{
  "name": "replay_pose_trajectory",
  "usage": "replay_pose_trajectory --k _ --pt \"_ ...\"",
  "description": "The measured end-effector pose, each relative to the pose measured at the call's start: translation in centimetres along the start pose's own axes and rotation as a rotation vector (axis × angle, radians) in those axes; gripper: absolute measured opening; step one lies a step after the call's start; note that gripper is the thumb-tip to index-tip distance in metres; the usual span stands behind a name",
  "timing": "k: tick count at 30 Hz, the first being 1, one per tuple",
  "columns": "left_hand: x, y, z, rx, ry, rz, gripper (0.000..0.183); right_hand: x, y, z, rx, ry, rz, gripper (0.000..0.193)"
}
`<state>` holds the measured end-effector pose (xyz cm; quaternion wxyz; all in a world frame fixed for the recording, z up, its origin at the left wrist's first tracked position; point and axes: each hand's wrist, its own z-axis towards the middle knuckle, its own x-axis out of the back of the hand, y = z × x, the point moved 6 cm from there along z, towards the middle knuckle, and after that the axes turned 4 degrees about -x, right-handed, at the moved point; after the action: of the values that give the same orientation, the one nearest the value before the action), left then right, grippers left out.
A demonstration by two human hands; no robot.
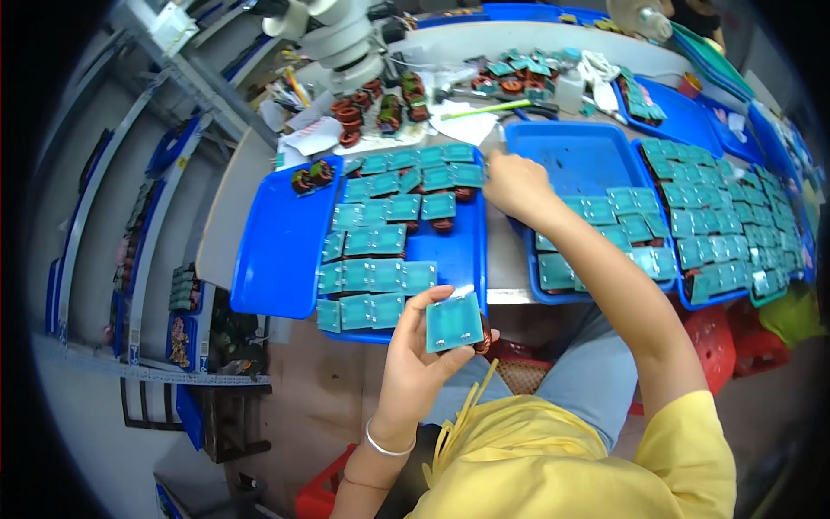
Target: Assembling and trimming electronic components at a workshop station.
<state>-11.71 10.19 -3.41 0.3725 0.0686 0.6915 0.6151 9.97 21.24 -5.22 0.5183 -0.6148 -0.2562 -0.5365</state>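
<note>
My left hand [413,368] holds a coil with a teal circuit board [454,323] on top, just in front of the middle tray. Thumb and fingers grip its edges, and copper winding shows under the board at the right. My right hand [519,183] is stretched forward between the middle blue tray [461,246] and the tray to its right. Its fingers are curled, and whatever they hold is hidden or too small to name. Rows of similar board-topped coils [372,275] fill much of the middle tray.
A blue tray [281,246] with two coils stands at left. Right of my right arm, a blue tray [571,143] and another loaded tray [709,227] hold more boards. Behind are a microscope [346,43], loose coils [350,117] and a green-handled tool [484,109]. Shelves [143,216] line the left.
</note>
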Motion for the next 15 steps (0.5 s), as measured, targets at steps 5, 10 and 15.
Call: replay_pose_trajectory --k 5,10,15 --pt "6.1 3.3 4.7 -0.253 0.190 0.312 0.042 0.4 1.3 -0.9 0.005 0.009 0.027 0.024" --pt "19.2 8.6 11.3 -0.419 0.563 1.181 0.049 -0.3 1.2 -0.8 0.041 -0.031 -0.030 0.022" --pt "24.5 9.1 17.1 -0.233 0.602 1.716 0.037 -1.5 1.2 0.0 0.032 -0.023 -0.079 0.020"
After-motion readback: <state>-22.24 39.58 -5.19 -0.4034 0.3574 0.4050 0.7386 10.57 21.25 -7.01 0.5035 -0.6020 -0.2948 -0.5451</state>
